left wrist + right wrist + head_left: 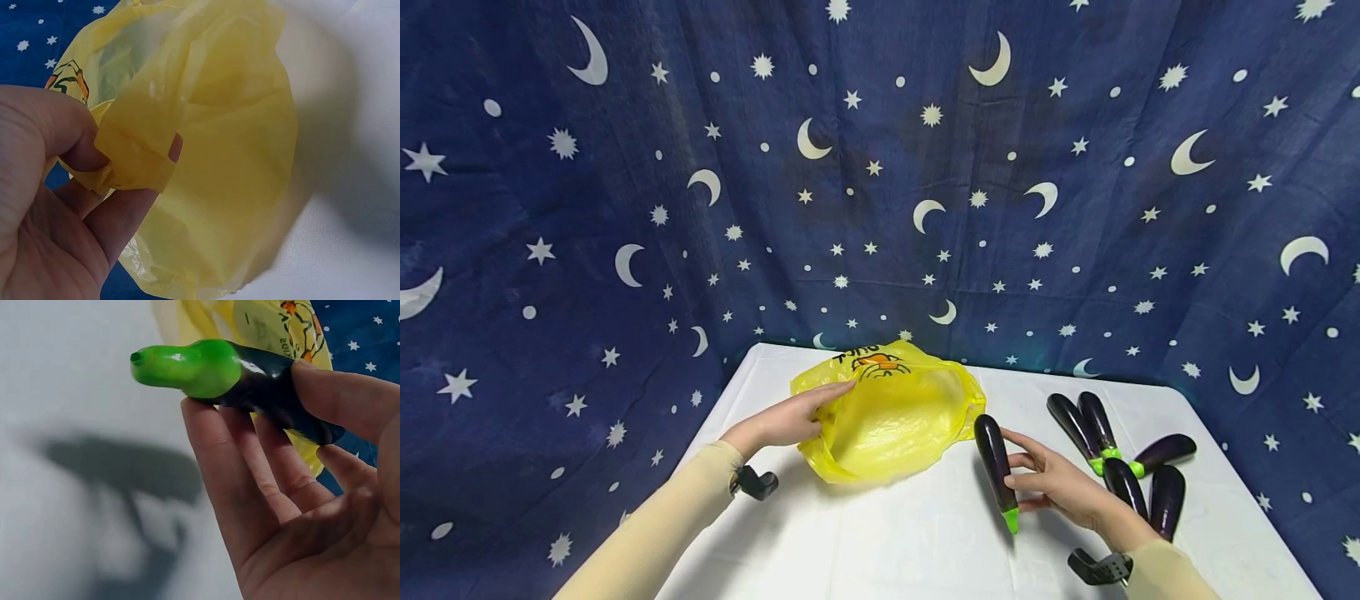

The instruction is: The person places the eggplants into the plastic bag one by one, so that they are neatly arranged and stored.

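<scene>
Here: yellow bag (pixel 887 429), edge pinched by left hand (pixel 790 417); eggplant (pixel 993 458), gripped by right hand (pixel 1060 483); nearby, five more eggplants (pixel 1123 482).

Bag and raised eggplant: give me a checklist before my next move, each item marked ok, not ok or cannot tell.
1. Eggplant secured: ok, the right hand holds it between thumb and fingers.
2. Eggplant off the table: ok, its shadow falls apart from it in the right wrist view.
3. Bag held: ok, the left hand grips it.
4. Eggplant clear of the bag: cannot tell, its dark end is right by the bag's edge.
5. Other eggplants away from the bag: ok, five lie to the right.
</scene>
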`<state>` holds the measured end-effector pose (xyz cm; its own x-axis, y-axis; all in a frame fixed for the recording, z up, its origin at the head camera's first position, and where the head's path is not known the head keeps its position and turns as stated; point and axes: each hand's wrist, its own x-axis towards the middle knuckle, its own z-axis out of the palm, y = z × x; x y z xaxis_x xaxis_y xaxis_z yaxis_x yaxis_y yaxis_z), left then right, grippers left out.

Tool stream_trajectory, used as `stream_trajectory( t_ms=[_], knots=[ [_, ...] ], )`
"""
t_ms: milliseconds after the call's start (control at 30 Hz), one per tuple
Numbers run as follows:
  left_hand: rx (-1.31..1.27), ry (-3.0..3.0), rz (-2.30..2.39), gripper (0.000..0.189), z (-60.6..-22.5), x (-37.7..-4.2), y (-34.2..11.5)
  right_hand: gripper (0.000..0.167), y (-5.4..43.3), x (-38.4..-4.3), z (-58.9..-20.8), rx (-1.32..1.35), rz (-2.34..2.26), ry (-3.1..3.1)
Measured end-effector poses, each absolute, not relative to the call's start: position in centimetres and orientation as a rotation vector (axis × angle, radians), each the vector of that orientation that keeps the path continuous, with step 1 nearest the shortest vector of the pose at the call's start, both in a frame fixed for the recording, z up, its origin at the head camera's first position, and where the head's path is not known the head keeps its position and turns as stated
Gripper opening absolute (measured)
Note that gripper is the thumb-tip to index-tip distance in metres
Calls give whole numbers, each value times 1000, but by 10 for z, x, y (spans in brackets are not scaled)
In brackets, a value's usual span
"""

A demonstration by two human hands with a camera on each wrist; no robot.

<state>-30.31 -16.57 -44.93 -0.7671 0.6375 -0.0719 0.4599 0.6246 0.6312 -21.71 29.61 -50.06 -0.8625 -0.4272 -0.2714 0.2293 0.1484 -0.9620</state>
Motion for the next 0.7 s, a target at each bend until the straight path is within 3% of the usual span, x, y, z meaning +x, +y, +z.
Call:
stream_trajectory(
  t_ms=[700],
  knots=[
    [903,2559,880,90,-450,-305,-161,87,226,-263,-510,-180,-1873,1735]
  ],
)
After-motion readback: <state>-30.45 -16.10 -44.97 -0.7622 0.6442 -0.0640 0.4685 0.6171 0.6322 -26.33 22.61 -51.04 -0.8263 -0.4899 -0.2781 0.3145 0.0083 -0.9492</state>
